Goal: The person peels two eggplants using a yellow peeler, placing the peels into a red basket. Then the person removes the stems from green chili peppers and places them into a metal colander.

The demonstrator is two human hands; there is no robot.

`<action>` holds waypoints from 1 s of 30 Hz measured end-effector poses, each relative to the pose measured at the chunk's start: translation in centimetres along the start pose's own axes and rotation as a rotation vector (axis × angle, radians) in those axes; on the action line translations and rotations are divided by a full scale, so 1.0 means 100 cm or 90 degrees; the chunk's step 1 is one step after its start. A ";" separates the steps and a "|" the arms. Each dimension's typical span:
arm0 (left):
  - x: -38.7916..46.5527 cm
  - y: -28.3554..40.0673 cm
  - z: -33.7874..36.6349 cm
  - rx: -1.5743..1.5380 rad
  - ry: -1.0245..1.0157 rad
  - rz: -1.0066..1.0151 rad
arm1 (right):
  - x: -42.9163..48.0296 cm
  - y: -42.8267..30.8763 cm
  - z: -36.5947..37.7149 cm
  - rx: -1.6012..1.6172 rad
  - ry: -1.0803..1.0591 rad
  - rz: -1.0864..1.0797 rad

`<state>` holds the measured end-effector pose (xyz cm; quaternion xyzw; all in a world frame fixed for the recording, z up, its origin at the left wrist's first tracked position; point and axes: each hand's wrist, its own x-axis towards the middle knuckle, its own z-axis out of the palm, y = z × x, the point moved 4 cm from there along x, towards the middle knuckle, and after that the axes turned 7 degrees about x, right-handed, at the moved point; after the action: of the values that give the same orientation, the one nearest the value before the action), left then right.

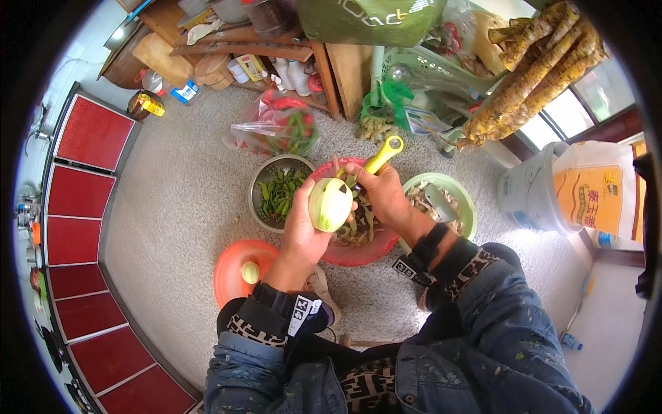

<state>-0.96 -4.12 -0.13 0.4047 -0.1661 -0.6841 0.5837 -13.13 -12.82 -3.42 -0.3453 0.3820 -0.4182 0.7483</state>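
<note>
My left hand (305, 227) holds a mostly peeled pale green vegetable (330, 209), perhaps an eggplant, with a small dark patch near its top. Beside it, my right hand (385, 194) grips a yellow-green peeler (385, 154); the peeler's head is partly hidden behind the fingers and the vegetable. Below both hands is a red basin (367, 254) with dark and pale peelings (359, 233) in it. A second pale peeled vegetable (250, 272) lies in an orange basin (227, 274) at the left.
A steel bowl (253, 207) of green peppers stands left of the red basin. To the right is a light green basin (471, 207) with food pieces and a scoop or blade. A plastic bag of peppers (289, 129) lies beyond. A white bucket (527, 191) stands right, before red cabinets (77, 243) opposite.
</note>
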 end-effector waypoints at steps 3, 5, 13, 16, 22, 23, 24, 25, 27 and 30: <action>0.001 0.003 -0.006 -0.067 -0.024 -0.005 | -0.001 -0.006 -0.001 -0.341 0.010 -0.078; 0.002 0.001 -0.014 -0.077 -0.005 -0.046 | -0.003 -0.008 -0.002 -0.239 0.013 -0.064; -0.003 -0.017 -0.013 0.132 -0.029 -0.095 | -0.011 -0.014 0.005 -0.063 -0.072 -0.016; -0.002 -0.020 -0.007 0.249 -0.031 -0.059 | -0.016 -0.011 0.011 -0.077 -0.091 0.000; -0.006 -0.029 -0.005 0.354 -0.007 -0.067 | -0.024 -0.009 0.012 0.123 -0.105 0.030; -0.006 -0.028 -0.006 0.405 -0.013 -0.065 | -0.021 -0.010 0.008 0.145 -0.067 0.039; -0.007 -0.028 -0.006 0.455 -0.019 -0.063 | -0.020 -0.012 0.004 0.185 -0.035 0.051; -0.008 -0.030 -0.006 0.405 -0.010 -0.084 | -0.020 -0.016 0.003 0.166 -0.060 0.032; -0.013 -0.034 -0.008 0.296 0.007 -0.126 | -0.022 -0.020 -0.003 0.109 -0.048 0.029; -0.017 -0.035 -0.010 0.212 0.038 -0.166 | -0.027 -0.020 -0.005 0.067 -0.032 0.024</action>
<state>-2.56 -1.41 -2.61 0.5335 -0.2058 -0.7047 0.4201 -15.30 -11.32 -1.22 -0.3091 0.3469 -0.4149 0.7823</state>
